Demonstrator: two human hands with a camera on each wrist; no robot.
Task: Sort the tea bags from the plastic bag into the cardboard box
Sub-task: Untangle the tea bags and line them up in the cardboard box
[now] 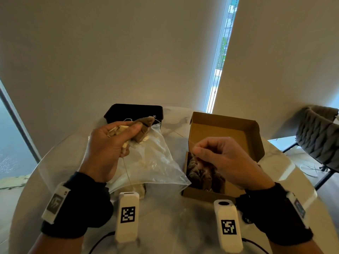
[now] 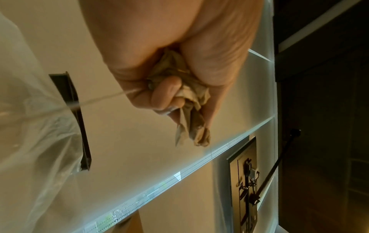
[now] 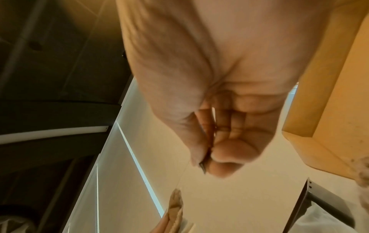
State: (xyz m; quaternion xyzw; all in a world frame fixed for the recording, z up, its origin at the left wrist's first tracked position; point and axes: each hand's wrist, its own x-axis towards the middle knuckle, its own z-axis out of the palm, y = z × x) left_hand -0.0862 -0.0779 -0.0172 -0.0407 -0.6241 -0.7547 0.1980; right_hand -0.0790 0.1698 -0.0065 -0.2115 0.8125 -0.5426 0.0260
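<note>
My left hand (image 1: pixel 126 138) grips a bunch of brown tea bags (image 1: pixel 143 129) with pale tags, held above the clear plastic bag (image 1: pixel 157 162). In the left wrist view the crumpled tea bags (image 2: pixel 189 97) fill the fist, and a string (image 2: pixel 99 98) runs off to the left. Over the open cardboard box (image 1: pixel 225 129), my right hand (image 1: pixel 195 149) pinches a thin string (image 3: pixel 185 178) between thumb and forefinger. That string leads to the bunch (image 3: pixel 175 208). Several tea bags (image 1: pixel 203 175) lie in the box's near left corner.
A black box (image 1: pixel 134 112) stands behind the plastic bag on the round marble table (image 1: pixel 174 217). One more tea bag (image 1: pixel 139 189) lies at the bag's near edge, joined by a string to my left hand. A grey chair (image 1: pixel 319 140) is at the right.
</note>
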